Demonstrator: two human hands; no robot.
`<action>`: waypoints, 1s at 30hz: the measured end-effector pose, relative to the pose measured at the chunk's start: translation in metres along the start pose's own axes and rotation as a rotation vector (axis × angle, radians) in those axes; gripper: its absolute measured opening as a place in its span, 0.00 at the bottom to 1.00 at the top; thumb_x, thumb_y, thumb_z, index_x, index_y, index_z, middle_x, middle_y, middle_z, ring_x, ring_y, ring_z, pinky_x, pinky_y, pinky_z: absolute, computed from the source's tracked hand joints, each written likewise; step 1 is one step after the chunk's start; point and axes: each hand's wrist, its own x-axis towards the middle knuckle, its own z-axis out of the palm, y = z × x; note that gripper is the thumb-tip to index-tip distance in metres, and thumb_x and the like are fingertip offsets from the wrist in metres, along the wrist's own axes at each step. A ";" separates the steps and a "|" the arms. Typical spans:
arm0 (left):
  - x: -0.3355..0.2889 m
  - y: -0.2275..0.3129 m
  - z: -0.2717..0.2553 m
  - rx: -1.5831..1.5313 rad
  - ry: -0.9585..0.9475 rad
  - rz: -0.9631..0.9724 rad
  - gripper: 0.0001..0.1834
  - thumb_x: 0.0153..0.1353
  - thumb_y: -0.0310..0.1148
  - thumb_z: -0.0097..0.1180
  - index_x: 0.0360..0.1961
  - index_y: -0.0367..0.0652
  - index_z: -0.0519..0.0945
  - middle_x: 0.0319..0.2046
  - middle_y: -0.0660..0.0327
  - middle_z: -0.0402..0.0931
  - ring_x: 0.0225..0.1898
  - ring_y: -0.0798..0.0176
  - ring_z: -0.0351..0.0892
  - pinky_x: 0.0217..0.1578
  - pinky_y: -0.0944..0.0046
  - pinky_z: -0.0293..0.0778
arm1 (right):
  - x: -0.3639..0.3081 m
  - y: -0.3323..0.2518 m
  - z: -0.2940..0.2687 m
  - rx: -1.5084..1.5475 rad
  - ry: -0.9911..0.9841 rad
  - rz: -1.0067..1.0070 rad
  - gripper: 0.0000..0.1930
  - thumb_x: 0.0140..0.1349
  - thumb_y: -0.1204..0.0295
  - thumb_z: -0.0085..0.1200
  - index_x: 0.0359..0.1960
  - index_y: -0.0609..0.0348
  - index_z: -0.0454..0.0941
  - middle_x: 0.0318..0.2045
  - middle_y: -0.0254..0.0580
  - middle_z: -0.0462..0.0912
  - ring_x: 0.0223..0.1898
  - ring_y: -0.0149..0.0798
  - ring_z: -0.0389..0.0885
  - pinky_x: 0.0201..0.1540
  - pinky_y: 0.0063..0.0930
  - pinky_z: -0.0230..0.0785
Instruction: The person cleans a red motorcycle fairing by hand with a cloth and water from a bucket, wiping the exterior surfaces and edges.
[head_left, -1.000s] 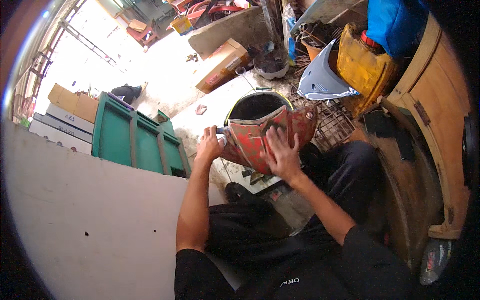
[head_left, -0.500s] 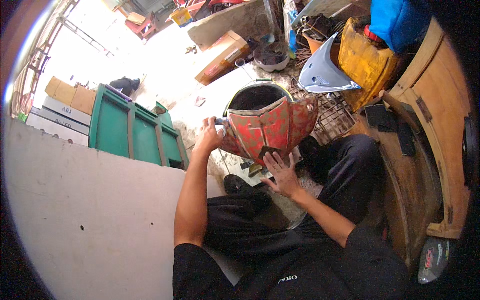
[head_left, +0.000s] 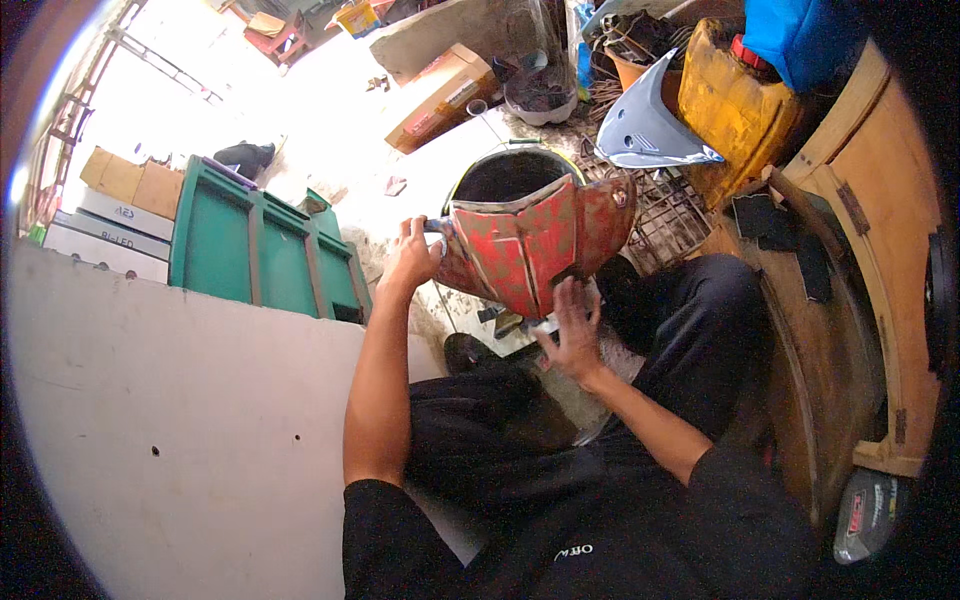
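Note:
A red body panel (head_left: 520, 245) with patchy, worn paint is held tilted over my lap, in front of a dark bucket (head_left: 515, 172). My left hand (head_left: 410, 258) grips the panel's left end, fingers closed round it. At the lower right of the panel, my right hand (head_left: 575, 332) lies with fingers stretched out, slightly blurred. Its fingertips press on a small dark piece (head_left: 568, 277) that looks like sandpaper, against the red surface. The panel hides part of the bucket's front.
A grey-blue panel (head_left: 650, 120) leans near a stained yellow jerrycan (head_left: 740, 110) at the right. Curved wooden furniture (head_left: 880, 230) stands beside my right leg. A white wall slab (head_left: 200, 400) and green cabinet (head_left: 215, 235) are left; a cardboard box (head_left: 440, 100) lies farther off.
My right hand has slid slightly rightward over the red panel, taking the dark piece up and right with it. My left hand keeps its hold. The whole view has shifted a little.

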 end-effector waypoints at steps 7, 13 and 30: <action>-0.004 0.004 -0.001 0.000 -0.010 -0.016 0.31 0.57 0.39 0.55 0.60 0.40 0.62 0.58 0.41 0.61 0.58 0.36 0.66 0.57 0.46 0.66 | -0.009 0.008 0.009 -0.045 0.009 -0.067 0.44 0.61 0.49 0.50 0.71 0.58 0.44 0.72 0.52 0.40 0.73 0.53 0.38 0.69 0.63 0.26; -0.004 0.008 -0.006 0.020 -0.050 -0.043 0.30 0.57 0.38 0.54 0.60 0.39 0.62 0.59 0.42 0.60 0.57 0.37 0.66 0.56 0.46 0.66 | -0.017 0.004 0.007 -0.175 -0.071 -0.122 0.42 0.62 0.49 0.49 0.71 0.57 0.47 0.72 0.49 0.45 0.71 0.52 0.48 0.69 0.64 0.28; -0.005 0.003 -0.004 0.018 -0.010 -0.004 0.30 0.57 0.38 0.54 0.60 0.40 0.62 0.60 0.44 0.60 0.57 0.37 0.67 0.56 0.46 0.66 | -0.012 0.009 0.003 -0.119 -0.052 -0.083 0.40 0.60 0.50 0.51 0.70 0.53 0.51 0.71 0.43 0.53 0.72 0.49 0.45 0.68 0.63 0.24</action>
